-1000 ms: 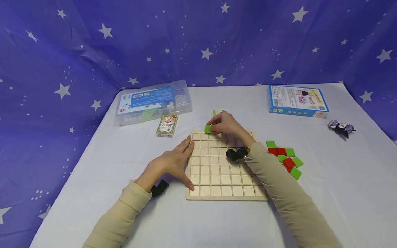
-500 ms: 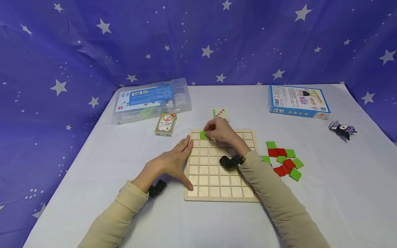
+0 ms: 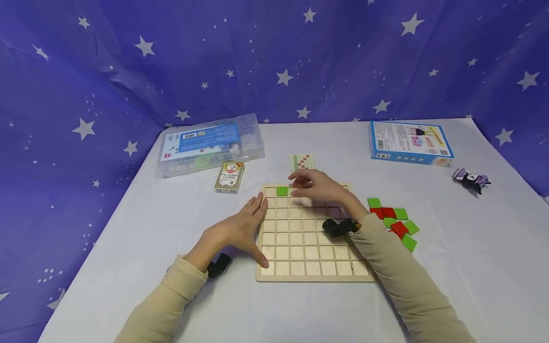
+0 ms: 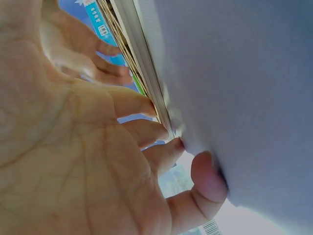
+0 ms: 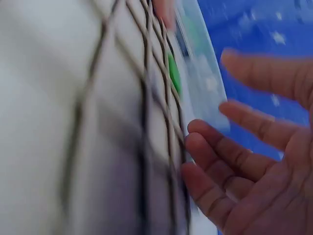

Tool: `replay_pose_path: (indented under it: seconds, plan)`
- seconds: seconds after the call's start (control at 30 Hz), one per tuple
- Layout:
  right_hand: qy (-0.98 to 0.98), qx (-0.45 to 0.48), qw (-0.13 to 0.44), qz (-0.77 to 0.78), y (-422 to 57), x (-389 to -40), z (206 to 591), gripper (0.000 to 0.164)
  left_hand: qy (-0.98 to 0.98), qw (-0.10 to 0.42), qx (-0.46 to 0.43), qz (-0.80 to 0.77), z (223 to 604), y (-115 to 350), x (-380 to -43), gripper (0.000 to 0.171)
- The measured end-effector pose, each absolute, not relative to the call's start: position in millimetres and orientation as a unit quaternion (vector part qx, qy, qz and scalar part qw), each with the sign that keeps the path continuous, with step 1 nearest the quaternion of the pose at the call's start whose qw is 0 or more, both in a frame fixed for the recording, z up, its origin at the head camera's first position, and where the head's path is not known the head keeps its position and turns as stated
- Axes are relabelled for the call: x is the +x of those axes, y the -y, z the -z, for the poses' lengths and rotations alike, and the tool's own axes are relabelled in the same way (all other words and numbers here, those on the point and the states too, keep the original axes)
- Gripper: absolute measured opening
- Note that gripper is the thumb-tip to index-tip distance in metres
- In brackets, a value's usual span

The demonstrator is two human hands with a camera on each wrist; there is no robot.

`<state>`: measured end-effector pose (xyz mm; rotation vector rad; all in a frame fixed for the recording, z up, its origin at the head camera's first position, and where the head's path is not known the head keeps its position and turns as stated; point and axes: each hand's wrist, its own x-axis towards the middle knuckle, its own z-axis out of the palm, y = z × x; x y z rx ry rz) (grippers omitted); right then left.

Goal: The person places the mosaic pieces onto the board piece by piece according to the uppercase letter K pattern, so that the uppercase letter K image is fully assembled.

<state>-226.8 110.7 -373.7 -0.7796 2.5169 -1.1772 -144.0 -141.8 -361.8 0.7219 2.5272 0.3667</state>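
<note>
A wooden grid board (image 3: 298,239) lies on the white table. One green square tile (image 3: 282,191) sits in its far row, in the second cell from the left; the right wrist view shows the same green tile (image 5: 174,73) edge-on. My left hand (image 3: 240,231) rests along the board's left edge, thumb and fingers spread. Over the far row, just right of the tile, my right hand (image 3: 320,186) hovers with relaxed fingers and nothing between them. Behind it lies a small card (image 3: 301,161) with a coloured grid pattern.
Loose red tiles (image 3: 399,229) and green tiles (image 3: 409,243) lie right of the board. A card pack (image 3: 229,177) and a clear plastic case (image 3: 212,145) stand back left. At the back right are a blue box (image 3: 411,143) and a small purple-black figure (image 3: 472,181).
My right hand set the green tile into the far row's second cell, let go of it and drew away to the right. My left hand has stayed at the board's edge.
</note>
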Motion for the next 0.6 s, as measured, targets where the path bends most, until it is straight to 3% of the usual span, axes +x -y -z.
replay_pose_path:
  seconds: [0.2,0.4,0.5,0.6]
  plan:
    - [-0.865,-0.194,0.148,0.438,-210,-227,371,0.045,-0.923,0.24,0.261,-0.148,363,139,-142,0.145]
    - [-0.706,-0.064,0.193,0.678,-302,-218,389,0.032,-0.921,0.239,0.268,-0.153,364,138,-142,0.145]
    - [-0.735,-0.051,0.191,0.648,-317,-212,394,0.032,-0.921,0.243,0.265,-0.151,364,138,-141,0.146]
    - [-0.819,-0.052,0.189,0.539,-315,-209,391,0.043,-0.921,0.246,0.261,-0.15,363,139,-140,0.146]
